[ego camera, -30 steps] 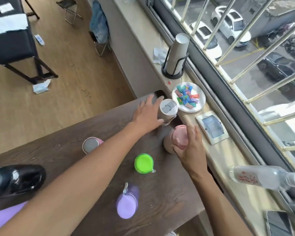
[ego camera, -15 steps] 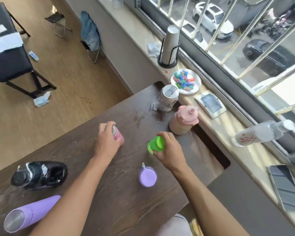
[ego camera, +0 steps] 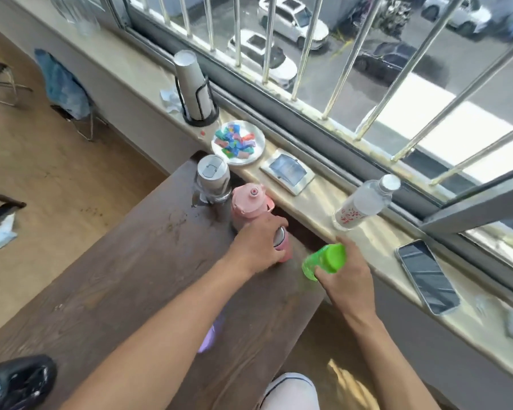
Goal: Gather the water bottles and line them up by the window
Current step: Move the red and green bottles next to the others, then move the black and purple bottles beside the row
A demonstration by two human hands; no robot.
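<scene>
My left hand [ego camera: 256, 245] grips a small pink bottle with a steel top [ego camera: 282, 242], set on the dark wooden table [ego camera: 131, 261] just in front of a large pink bottle [ego camera: 249, 202]. Behind that stands a silver tumbler [ego camera: 213, 180] at the table's window end. My right hand [ego camera: 345, 281] holds a green bottle [ego camera: 323, 260], tilted above the table's right edge. A purple bottle [ego camera: 208, 338] shows partly under my left forearm. A black bottle [ego camera: 15, 383] lies at the lower left corner.
On the window sill [ego camera: 373, 241] lie a clear plastic bottle [ego camera: 365, 204], a phone [ego camera: 427, 276], a white device [ego camera: 288, 171], a plate of coloured bits [ego camera: 238, 142] and a cup holder [ego camera: 193, 90]. Window bars rise behind. A gap separates table and sill.
Both hands carried their bottles toward the window: the small pink one now sits beside the large pink bottle, and the green one is lifted and tilted near the table's right edge.
</scene>
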